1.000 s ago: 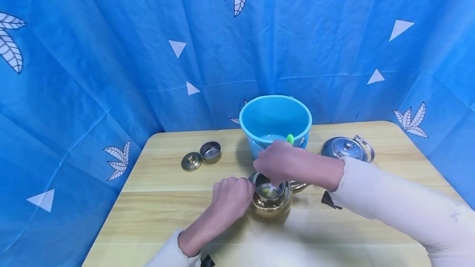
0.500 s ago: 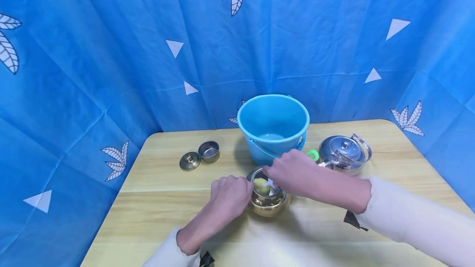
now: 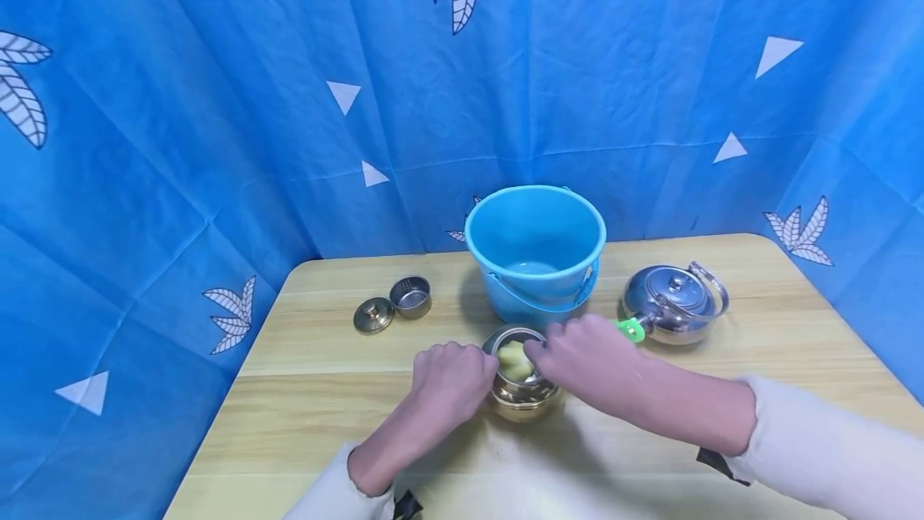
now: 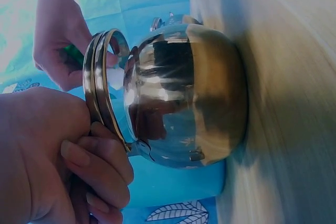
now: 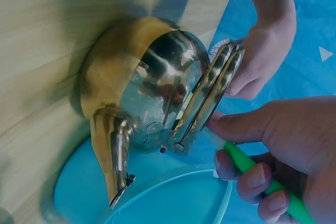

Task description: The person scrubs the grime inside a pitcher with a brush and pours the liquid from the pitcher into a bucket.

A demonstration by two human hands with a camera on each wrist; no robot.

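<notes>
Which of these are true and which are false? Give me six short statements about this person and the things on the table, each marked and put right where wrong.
1. The right hand holds a green handle. True.
2. The blue bucket stands behind the gold-coloured kettle in the head view. True.
3. The left hand grips the bucket. False: it grips the gold-coloured kettle at its top.
4. The silver kettle has its lid off. False: its lid is on.
5. A small round lid lies beside a metal cup. True.
6. Something red shows in the gold-coloured kettle's mouth. False: the piece there is yellowish.
</notes>
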